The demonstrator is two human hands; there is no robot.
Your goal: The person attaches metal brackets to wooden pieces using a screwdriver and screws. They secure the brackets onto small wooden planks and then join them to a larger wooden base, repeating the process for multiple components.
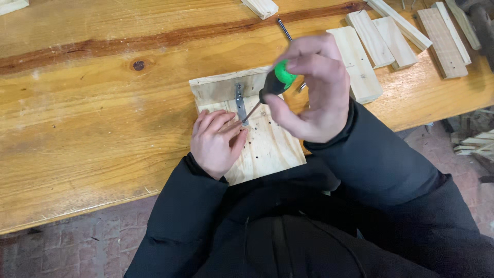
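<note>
Far left: lying bare along the wooden workbench, with a dark knot and a reddish grain streak running across.
Left hand: pressing flat, fingers spread and not clenched on anything, pinning down the plywood board at its near-left part; fingertips ending just beside the lower end of the bracket.
Metal bracket: lying on the board, long axis running away from the body, bridging the seam between the board and the wood strip butted against its far edge.
Screwdriver: slanting down and to the left, tip meeting the lower end of the bracket, green-and-black handle rising up and to the right; screw itself too small to make out.
Key relation: bracket end sitting down-left of the grip, along the tool's own axis; left fingertips nearer to that spot than the right.
Right hand: closing around the screwdriver handle from above, fingers curled over the green cap.
Far right: resting side by side near the bench edge, several loose wood slats.
</note>
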